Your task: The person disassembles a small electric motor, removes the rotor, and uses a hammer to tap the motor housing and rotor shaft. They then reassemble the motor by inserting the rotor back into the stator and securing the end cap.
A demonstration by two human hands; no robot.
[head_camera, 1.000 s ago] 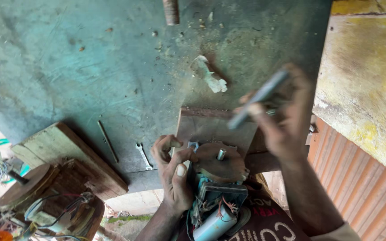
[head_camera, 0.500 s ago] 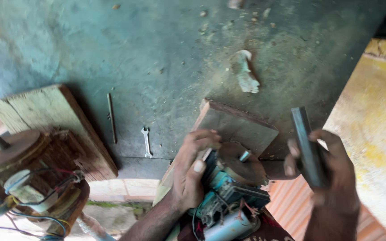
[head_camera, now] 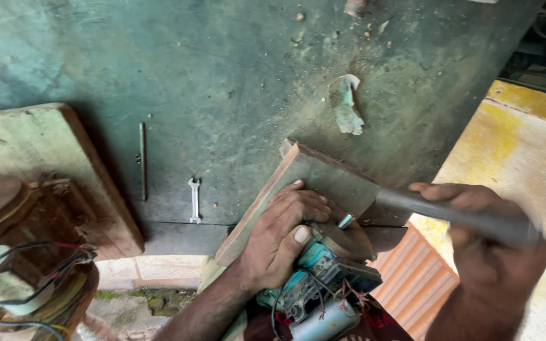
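Worn green workbench [head_camera: 178, 69] from the head view, left hand [head_camera: 282, 237] clamped on a teal power tool [head_camera: 320, 284] (lower part cut off) against a wooden board [head_camera: 323, 180], right hand [head_camera: 491, 252] gripping a blurred grey bar [head_camera: 437, 211], small wrench [head_camera: 194, 199] nearby.

The left hand [head_camera: 282, 237] lies palm down with its fingers curled and pressed flat, thumb tucked inward at the side, the forearm rising from the bottom edge. The right hand [head_camera: 488, 252] sits lower right, blurred, its fingers wrapped in a closed fist-like grip, knuckles up, wrist angled towards the lower right corner.
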